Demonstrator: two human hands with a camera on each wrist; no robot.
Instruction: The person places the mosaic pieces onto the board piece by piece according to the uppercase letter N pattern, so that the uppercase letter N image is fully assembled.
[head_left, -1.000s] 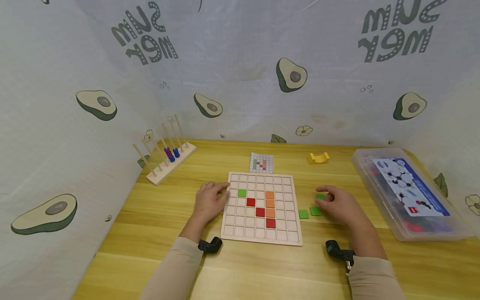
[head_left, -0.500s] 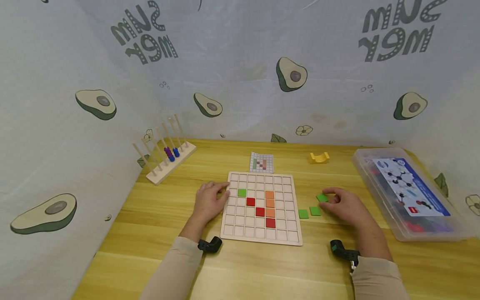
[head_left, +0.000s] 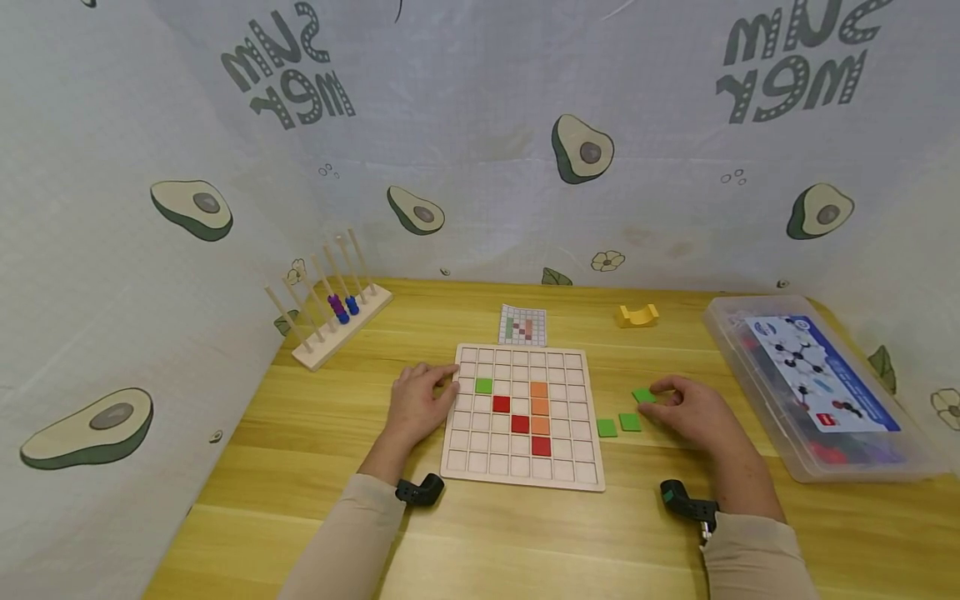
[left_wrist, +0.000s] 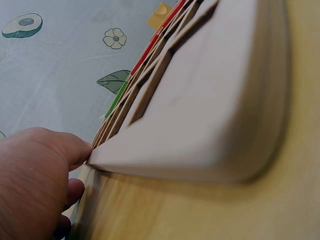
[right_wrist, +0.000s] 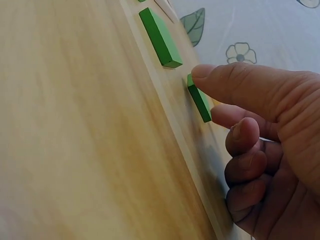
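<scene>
Your right hand [head_left: 693, 408] was curled, thumb and index fingertip bracketing the end of a green tile [head_left: 643, 396]; whether they gripped it or only brushed its edges, you could not tell. That tile lay on the table [head_left: 525, 542] just left of the fingertips. It looked light, stiff and hardly fragile, its smooth faces perhaps a little slippery, so opposite edges seemed the best hold, thumb against index. Left of the hand and slightly nearer you sat a second green tile [head_left: 630, 422], then a third green tile [head_left: 607, 427] beside the grid board [head_left: 480, 440]. Your left hand [head_left: 416, 404] rested relaxed, fingertips touching the board's left edge without looking clamped on it. Farther out from the right hand, a plastic box [head_left: 825, 367] stood to its right, a yellow piece [head_left: 637, 316] beyond it, and a pattern card [head_left: 522, 326] beyond and well left.
</scene>
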